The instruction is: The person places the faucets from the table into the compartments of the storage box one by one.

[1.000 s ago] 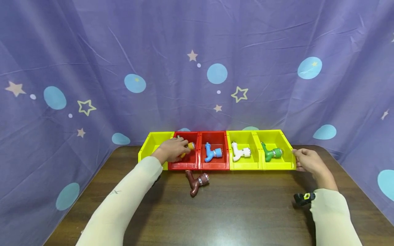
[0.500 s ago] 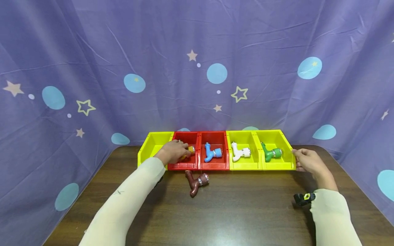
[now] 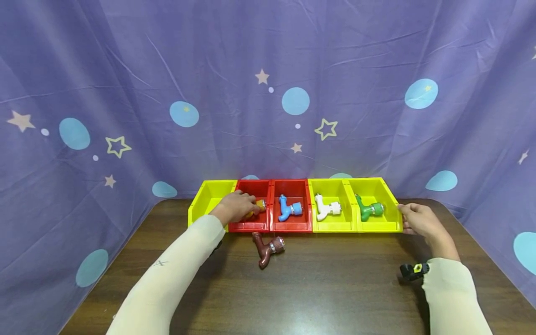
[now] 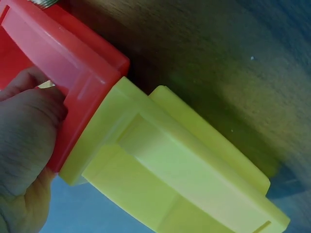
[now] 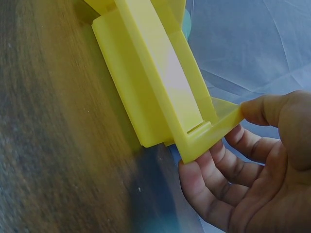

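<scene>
My left hand reaches into the left red bin and holds a yellow tap, most of it hidden under the fingers. In the left wrist view the fingertips are down inside the red bin, behind its front wall. My right hand pinches the side wall of the rightmost yellow bin, with the thumb on top and the fingers beneath. A green tap lies in that bin. Beside it, a white tap and a blue tap lie in their own bins.
A brown tap lies on the wooden table in front of the red bins. The leftmost yellow bin is partly covered by the left hand. A purple patterned curtain hangs behind the bin row.
My left hand has settled slightly lower in the left red bin with the yellow tap, its fingers drawn in a little. The right hand keeps its place on the bin wall.
</scene>
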Tool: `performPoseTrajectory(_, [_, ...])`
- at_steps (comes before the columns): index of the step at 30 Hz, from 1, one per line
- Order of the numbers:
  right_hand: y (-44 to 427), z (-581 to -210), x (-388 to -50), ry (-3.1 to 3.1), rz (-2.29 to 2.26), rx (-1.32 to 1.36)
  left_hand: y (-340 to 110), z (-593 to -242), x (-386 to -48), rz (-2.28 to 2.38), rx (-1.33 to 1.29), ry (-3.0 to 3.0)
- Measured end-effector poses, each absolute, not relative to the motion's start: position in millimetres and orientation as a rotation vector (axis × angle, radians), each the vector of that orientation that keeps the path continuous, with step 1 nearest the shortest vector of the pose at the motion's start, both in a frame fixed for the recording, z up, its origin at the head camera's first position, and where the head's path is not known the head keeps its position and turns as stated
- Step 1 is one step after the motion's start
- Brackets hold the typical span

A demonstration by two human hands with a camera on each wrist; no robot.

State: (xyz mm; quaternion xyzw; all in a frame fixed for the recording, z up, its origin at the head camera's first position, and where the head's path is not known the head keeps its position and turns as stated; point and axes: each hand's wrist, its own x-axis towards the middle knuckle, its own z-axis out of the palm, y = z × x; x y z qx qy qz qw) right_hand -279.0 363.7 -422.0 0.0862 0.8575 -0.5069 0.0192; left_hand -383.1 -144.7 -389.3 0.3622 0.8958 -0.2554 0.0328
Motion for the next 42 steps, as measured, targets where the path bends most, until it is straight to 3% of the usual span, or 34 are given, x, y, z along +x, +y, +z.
performPoseTrajectory(24, [365, -424, -280, 2.664, -1.584, 0.243, -152, -357, -348, -0.741, 1.466, 2.839])
performPoseTrajectory(42, [366, -424, -281, 2.652, -1.588, 0.249, -162, -376, -303, -0.538, 1.749, 2.892])
